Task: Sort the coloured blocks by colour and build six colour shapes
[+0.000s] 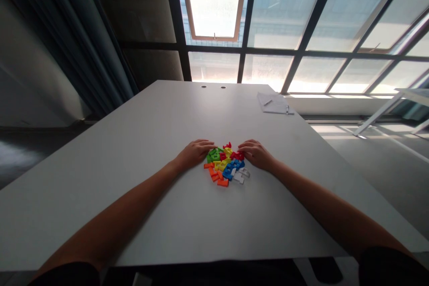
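Note:
A small heap of coloured plastic pieces lies on the white table between my hands. Green pieces [213, 156] sit at its left, beside the fingers of my left hand [196, 151]. Red pieces [237, 156] are at the right, by the fingertips of my right hand [256, 153]. Yellow pieces [222, 164] fill the middle, with blue pieces [228, 170] to their right. Orange pieces [222, 182] and white pieces [238, 178] spread along the near side. Both hands rest on the tabletop with fingers stretched out. Neither visibly grips a piece.
The white table [161, 120] reaches away toward large windows. Papers [276, 103] with what look like pens lie at its far right. Two round holes [213, 87] are near the far edge. A dark curtain [73, 31] hangs left, and another white table [414, 94] stands right.

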Demonstrator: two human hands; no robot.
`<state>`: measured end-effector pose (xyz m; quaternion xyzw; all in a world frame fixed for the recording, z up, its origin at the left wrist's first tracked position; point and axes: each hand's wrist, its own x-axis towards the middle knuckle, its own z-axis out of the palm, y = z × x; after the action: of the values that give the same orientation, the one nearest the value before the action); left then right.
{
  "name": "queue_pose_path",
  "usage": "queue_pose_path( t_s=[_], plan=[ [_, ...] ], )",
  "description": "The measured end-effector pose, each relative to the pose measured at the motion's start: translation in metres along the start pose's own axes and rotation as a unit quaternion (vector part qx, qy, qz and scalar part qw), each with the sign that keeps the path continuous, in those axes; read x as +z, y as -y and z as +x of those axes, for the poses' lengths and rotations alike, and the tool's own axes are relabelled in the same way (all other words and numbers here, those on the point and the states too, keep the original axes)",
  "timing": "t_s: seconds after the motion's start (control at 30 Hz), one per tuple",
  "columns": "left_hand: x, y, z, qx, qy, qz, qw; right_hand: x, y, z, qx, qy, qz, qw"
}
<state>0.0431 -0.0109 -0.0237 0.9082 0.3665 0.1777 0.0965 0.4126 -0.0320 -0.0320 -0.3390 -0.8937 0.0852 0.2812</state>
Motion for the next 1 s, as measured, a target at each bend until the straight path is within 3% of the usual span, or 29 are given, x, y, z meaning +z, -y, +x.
queue_pose_path(
  t_s=[0.27,0.37,0.53,1.0],
  plan=[
    [-0.001,0.000,-0.002,-0.053,-0.071,0.043,0.995,0.003,-0.005,-0.002,0.090,-0.031,-0.102,0.990],
    [-0.002,0.002,-0.002,-0.059,-0.087,0.064,0.992,0.004,-0.006,-0.001,0.116,-0.011,-0.149,0.982],
    [0.003,0.008,-0.001,-0.068,-0.040,0.069,0.995,0.009,-0.010,0.000,0.163,0.071,-0.158,0.971],
    [0.006,0.014,-0.002,-0.071,0.003,0.070,0.995,0.009,-0.015,-0.002,0.161,0.077,-0.149,0.973]
  ],
)
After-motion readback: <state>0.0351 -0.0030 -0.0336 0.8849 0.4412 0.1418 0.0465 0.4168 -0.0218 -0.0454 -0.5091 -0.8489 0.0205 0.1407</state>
